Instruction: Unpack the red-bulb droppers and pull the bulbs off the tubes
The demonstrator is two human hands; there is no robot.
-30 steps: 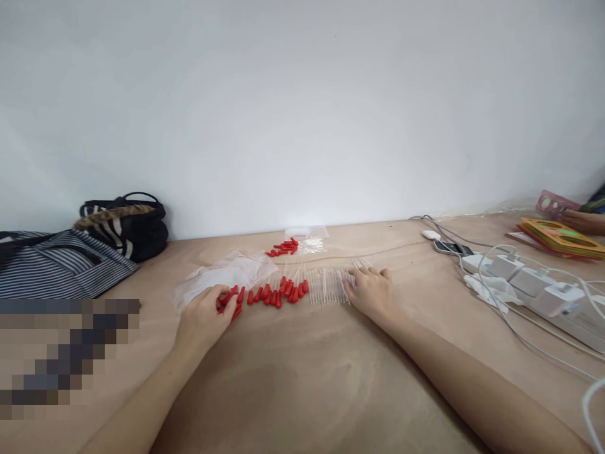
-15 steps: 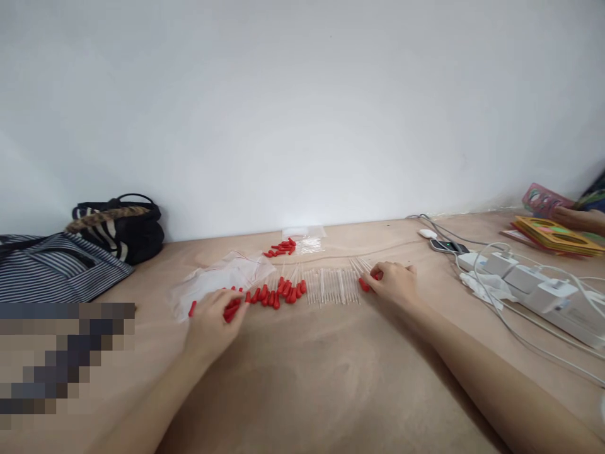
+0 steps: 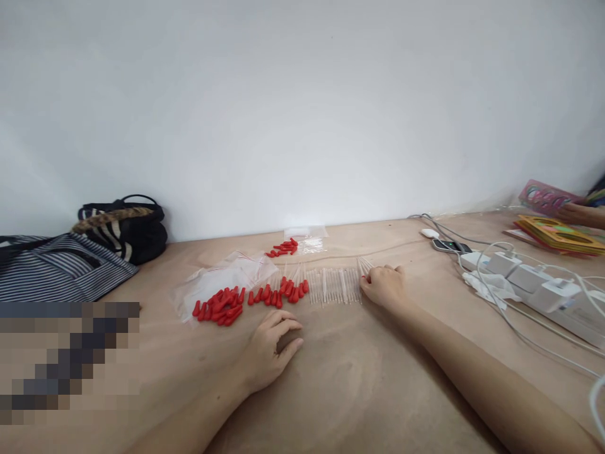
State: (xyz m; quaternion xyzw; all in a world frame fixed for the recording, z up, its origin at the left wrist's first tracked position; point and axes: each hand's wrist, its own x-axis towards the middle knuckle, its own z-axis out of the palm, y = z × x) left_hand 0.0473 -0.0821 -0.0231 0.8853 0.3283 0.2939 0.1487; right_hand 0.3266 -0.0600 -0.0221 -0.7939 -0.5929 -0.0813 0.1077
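My left hand (image 3: 271, 350) rests on the brown table (image 3: 359, 384) with its fingers loosely curled and apart, holding nothing, just below a row of red rubber caps (image 3: 278, 294). A pile of red caps (image 3: 220, 312) lies to its left by clear plastic bags (image 3: 227, 274). A row of clear thin tubes (image 3: 335, 285) lies side by side at the centre. My right hand (image 3: 385, 285) sits at the right end of that row, fingers bent and pinched on a small red cap.
A second small heap of red caps (image 3: 283, 248) and a clear packet (image 3: 309, 241) lie near the wall. Striped bags (image 3: 66, 265) stand at the left. A power strip with chargers and cables (image 3: 534, 284) is at the right. Another person's hand (image 3: 579, 214) holds coloured boards far right.
My left hand let go of the red caps and drew back toward me and to the right. My right hand shifted slightly left along the end of the tube row.
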